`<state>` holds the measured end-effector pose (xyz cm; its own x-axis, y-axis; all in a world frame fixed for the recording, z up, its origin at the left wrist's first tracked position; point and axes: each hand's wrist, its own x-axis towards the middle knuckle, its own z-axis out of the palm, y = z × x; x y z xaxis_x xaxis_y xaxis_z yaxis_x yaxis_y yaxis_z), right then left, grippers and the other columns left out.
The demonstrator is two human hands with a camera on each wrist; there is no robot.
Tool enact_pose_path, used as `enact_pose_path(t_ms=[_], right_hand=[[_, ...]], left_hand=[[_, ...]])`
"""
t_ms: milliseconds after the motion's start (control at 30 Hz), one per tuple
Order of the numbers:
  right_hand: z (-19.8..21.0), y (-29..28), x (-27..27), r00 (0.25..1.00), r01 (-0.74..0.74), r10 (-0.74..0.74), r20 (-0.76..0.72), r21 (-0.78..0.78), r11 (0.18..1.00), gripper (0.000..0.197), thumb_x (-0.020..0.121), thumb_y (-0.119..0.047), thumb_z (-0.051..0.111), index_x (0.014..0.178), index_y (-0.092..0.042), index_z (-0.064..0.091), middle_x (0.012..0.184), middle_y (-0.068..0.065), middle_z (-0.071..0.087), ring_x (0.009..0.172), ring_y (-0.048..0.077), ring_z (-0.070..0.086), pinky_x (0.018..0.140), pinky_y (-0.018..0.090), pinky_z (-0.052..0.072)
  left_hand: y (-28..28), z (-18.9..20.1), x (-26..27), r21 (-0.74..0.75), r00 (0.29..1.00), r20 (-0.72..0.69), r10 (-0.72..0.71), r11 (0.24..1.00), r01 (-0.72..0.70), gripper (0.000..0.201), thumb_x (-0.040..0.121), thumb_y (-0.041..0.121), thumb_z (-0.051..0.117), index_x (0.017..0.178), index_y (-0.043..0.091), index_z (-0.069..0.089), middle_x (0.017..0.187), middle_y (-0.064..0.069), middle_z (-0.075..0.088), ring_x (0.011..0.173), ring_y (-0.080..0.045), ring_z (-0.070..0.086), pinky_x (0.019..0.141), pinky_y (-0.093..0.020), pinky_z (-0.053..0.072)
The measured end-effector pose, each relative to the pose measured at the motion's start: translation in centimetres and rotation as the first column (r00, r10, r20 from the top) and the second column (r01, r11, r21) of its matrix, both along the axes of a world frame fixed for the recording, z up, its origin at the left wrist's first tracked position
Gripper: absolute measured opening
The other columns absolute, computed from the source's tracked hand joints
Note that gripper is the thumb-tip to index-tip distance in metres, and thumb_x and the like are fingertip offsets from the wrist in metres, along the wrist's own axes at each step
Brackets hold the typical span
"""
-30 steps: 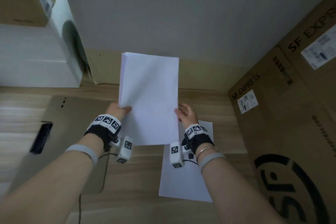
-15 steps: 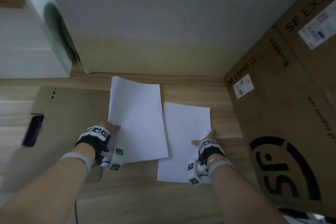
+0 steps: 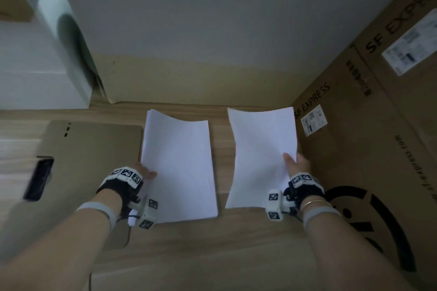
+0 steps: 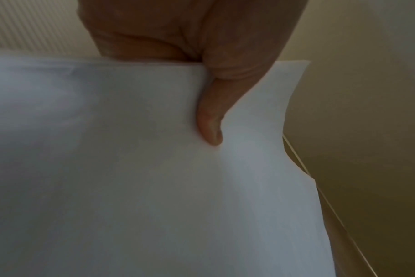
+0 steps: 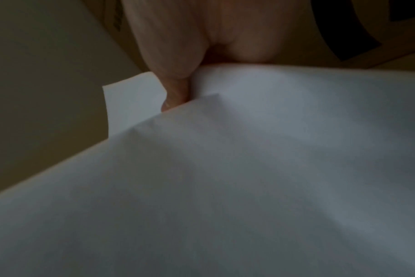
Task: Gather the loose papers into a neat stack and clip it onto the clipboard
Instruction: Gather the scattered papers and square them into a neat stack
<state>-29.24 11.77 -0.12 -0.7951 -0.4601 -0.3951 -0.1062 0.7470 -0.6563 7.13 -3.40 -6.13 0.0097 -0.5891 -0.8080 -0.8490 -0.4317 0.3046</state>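
Observation:
My left hand pinches the left edge of a white paper stack, held over the wooden table; the thumb lies on top of the stack. My right hand pinches the right edge of a single white sheet, which is lifted and bowed; the thumb presses into the sheet. A brown clipboard lies flat to the left of the stack, with its black clip at its left end. The fingers under both papers are hidden.
A large SF Express cardboard box stands close on the right, next to my right hand. A grey wall panel closes the back, and a white appliance stands at the back left. Wooden table stretches toward me.
The stack came down from upright toward the table, kept by my left hand alone. My right hand let go of it, took the single sheet from the table and lifted it rightward.

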Motion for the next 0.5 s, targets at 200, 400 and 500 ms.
enact_pose_path(t_ms=[200,400,500], right_hand=[[-2.2,-5.0,5.7,0.987,-0.123,0.128,0.095,-0.057,0.991,0.04,0.093,-0.003,0.051,0.13,0.01,0.045,0.135,0.026,0.051,0.123,0.036,0.051,0.1,0.036,0.039],[-5.7,-8.2,12.0,0.958,-0.271,0.26,0.125,0.083,0.959,0.044,0.094,-0.013,0.047,0.137,-0.001,0.042,0.14,0.015,0.049,0.127,0.029,0.049,0.102,0.031,0.039],[-6.3,-9.3,14.0,0.945,-0.323,0.313,0.094,0.129,0.938,0.04,0.093,-0.01,0.047,0.131,-0.001,0.047,0.137,0.016,0.051,0.123,0.03,0.052,0.1,0.032,0.04]], left_hand=[[-0.3,-0.6,0.0,0.023,0.998,-0.055,0.022,1.0,-0.021,0.069,0.082,0.018,0.069,0.139,-0.006,0.037,0.144,-0.022,0.043,0.132,-0.036,0.043,0.111,-0.044,0.034],[-1.1,-2.7,0.8,-0.005,0.96,-0.254,0.116,0.993,-0.121,0.072,0.082,0.023,0.068,0.141,-0.001,0.035,0.14,-0.024,0.047,0.128,-0.04,0.046,0.108,-0.05,0.036],[-0.9,-2.3,1.1,0.026,0.956,-0.258,0.14,0.99,-0.138,0.074,0.081,0.06,0.05,0.135,0.011,0.044,0.125,-0.024,0.06,0.11,-0.04,0.06,0.098,-0.049,0.047]])
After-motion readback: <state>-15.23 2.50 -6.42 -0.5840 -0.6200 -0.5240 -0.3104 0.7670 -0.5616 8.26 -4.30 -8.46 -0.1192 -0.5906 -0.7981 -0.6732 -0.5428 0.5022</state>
